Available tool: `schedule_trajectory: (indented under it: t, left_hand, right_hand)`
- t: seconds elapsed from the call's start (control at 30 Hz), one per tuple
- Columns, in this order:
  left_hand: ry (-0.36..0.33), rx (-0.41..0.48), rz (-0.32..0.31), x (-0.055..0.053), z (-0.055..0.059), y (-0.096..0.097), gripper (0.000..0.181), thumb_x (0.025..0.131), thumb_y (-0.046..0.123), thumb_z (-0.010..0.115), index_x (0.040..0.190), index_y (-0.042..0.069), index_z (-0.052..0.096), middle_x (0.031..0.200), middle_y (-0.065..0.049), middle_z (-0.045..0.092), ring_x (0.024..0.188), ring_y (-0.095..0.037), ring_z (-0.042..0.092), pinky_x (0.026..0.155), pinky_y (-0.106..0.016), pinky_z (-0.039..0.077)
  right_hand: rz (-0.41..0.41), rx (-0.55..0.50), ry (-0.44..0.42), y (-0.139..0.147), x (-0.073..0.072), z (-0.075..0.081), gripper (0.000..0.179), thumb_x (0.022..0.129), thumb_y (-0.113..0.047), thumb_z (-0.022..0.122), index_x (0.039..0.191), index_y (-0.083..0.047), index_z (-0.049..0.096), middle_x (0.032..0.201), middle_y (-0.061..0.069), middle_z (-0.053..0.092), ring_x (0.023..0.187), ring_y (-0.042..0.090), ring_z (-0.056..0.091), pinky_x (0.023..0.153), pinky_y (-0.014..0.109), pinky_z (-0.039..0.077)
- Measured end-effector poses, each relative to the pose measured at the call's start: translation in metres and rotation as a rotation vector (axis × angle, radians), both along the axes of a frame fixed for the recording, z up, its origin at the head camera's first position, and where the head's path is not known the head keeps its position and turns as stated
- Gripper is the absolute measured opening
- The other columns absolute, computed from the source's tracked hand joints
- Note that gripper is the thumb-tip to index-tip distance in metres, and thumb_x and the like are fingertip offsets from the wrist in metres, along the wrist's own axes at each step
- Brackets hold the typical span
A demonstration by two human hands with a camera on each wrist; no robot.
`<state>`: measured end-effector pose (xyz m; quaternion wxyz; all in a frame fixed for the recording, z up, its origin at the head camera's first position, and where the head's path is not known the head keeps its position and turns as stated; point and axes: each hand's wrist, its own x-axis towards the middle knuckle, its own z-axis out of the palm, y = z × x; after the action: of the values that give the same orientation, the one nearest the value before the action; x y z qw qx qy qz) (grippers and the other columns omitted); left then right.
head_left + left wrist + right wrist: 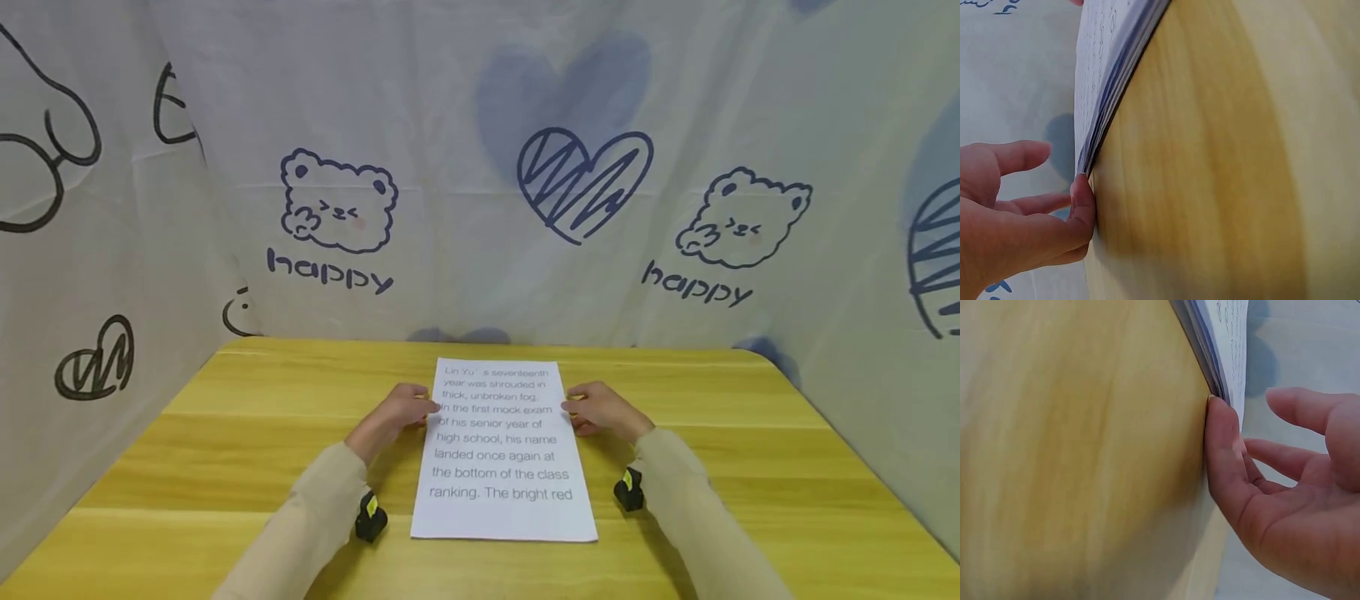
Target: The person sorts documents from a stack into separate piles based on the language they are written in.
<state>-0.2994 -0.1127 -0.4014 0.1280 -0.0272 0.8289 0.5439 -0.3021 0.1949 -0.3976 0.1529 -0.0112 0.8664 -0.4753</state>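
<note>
A stack of printed paper sheets lies on the wooden table, its large-print English text facing up. At its left edge is my left hand; in the left wrist view the fingers touch the side of the stack while the thumb stands off the paper. Across from it, my right hand is at the right edge. The right wrist view has the fingers against the layered sheet edges, with that thumb also raised apart. The far ends of some fingers are hidden.
Yellow wood-grain table surrounds the stack on all sides. Behind and beside it hangs a white cloth with drawn bears, hearts and the word "happy". Small black devices sit at the left wrist and the right wrist.
</note>
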Motion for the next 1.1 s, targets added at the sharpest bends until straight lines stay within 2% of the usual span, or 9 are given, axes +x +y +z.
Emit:
schedule_trajectory:
  t: [0.13, 0.23, 0.47, 0.67, 0.73, 0.8, 0.87, 0.93, 1.1]
  left_hand:
    - [0.012, -0.028, -0.014, -0.0017, 0.0012, 0.0026, 0.016, 0.091, 0.003, 0.059, 0.075, -0.002, 0.057, 0.059, 0.000, 0.037, 0.057, -0.015, 0.038, 0.061, -0.026, 0.036]
    - [0.006, -0.037, -0.019, -0.0014, 0.0023, 0.0040, 0.013, 0.091, 0.004, 0.060, 0.080, -0.002, 0.063, 0.059, 0.000, 0.039, 0.058, -0.015, 0.038, 0.061, -0.026, 0.036]
    - [0.006, -0.048, -0.063, -0.0019, 0.0058, 0.0044, 0.036, 0.091, 0.007, 0.059, 0.062, 0.011, 0.040, 0.058, 0.002, 0.034, 0.055, -0.013, 0.034, 0.059, -0.025, 0.031]
    - [0.013, -0.050, -0.092, -0.0007, 0.0072, 0.0032, 0.037, 0.092, 0.007, 0.059, 0.061, 0.012, 0.038, 0.055, 0.003, 0.031, 0.053, -0.013, 0.031, 0.057, -0.025, 0.029]
    - [0.010, -0.049, -0.087, -0.0008, 0.0068, 0.0038, 0.029, 0.092, 0.007, 0.059, 0.066, 0.008, 0.044, 0.058, 0.001, 0.033, 0.054, -0.013, 0.032, 0.057, -0.025, 0.030]
    - [0.015, -0.049, -0.070, -0.0005, 0.0065, 0.0048, 0.012, 0.092, 0.007, 0.058, 0.084, -0.001, 0.060, 0.070, -0.003, 0.048, 0.058, -0.014, 0.037, 0.061, -0.025, 0.035]
    - [0.020, -0.042, -0.049, -0.0006, 0.0061, 0.0057, 0.027, 0.093, 0.008, 0.058, 0.113, -0.009, 0.061, 0.088, -0.010, 0.058, 0.065, -0.017, 0.043, 0.067, -0.027, 0.040]
    - [0.030, -0.018, -0.025, -0.0003, 0.0062, 0.0068, 0.045, 0.093, 0.008, 0.057, 0.134, -0.012, 0.048, 0.110, -0.018, 0.061, 0.077, -0.021, 0.051, 0.077, -0.031, 0.044]
    - [0.049, 0.077, 0.005, -0.0015, 0.0092, 0.0092, 0.048, 0.095, 0.006, 0.053, 0.139, -0.010, 0.042, 0.123, -0.024, 0.058, 0.098, -0.029, 0.059, 0.091, -0.040, 0.047]
  right_hand:
    - [-0.003, 0.032, 0.000, -0.0011, -0.0009, 0.0002, 0.044, 0.096, -0.008, 0.056, 0.132, 0.016, 0.045, 0.107, 0.022, 0.061, 0.077, 0.021, 0.061, 0.067, 0.031, 0.056]
    - [-0.001, 0.049, 0.001, -0.0017, -0.0007, 0.0014, 0.041, 0.096, -0.009, 0.056, 0.128, 0.015, 0.049, 0.100, 0.019, 0.061, 0.074, 0.020, 0.058, 0.065, 0.029, 0.055]
    - [-0.013, 0.030, 0.007, -0.0034, 0.0002, 0.0010, 0.037, 0.097, -0.010, 0.055, 0.128, 0.009, 0.055, 0.092, 0.012, 0.062, 0.067, 0.017, 0.054, 0.059, 0.026, 0.051]
    - [-0.019, 0.013, 0.004, -0.0039, 0.0000, -0.0001, 0.039, 0.097, -0.012, 0.056, 0.131, 0.008, 0.053, 0.095, 0.013, 0.061, 0.071, 0.018, 0.054, 0.062, 0.027, 0.052]
    - [-0.023, 0.006, -0.001, -0.0034, 0.0003, -0.0004, 0.044, 0.097, -0.013, 0.056, 0.134, 0.010, 0.049, 0.098, 0.014, 0.060, 0.073, 0.019, 0.055, 0.063, 0.028, 0.053]
    - [-0.031, -0.012, -0.007, -0.0031, 0.0009, 0.0003, 0.048, 0.097, -0.014, 0.055, 0.137, 0.011, 0.044, 0.099, 0.015, 0.059, 0.074, 0.019, 0.055, 0.064, 0.027, 0.053]
    - [-0.040, -0.027, -0.006, -0.0034, 0.0011, 0.0011, 0.051, 0.097, -0.014, 0.056, 0.139, 0.011, 0.041, 0.100, 0.015, 0.059, 0.075, 0.019, 0.055, 0.065, 0.027, 0.052]
    - [-0.042, -0.049, 0.000, -0.0040, 0.0009, 0.0019, 0.051, 0.097, -0.014, 0.055, 0.140, 0.010, 0.041, 0.103, 0.016, 0.060, 0.077, 0.019, 0.056, 0.066, 0.027, 0.052]
    - [-0.041, -0.118, 0.021, -0.0066, 0.0000, 0.0024, 0.051, 0.097, -0.011, 0.056, 0.142, 0.008, 0.039, 0.115, 0.021, 0.061, 0.087, 0.023, 0.061, 0.077, 0.033, 0.054]
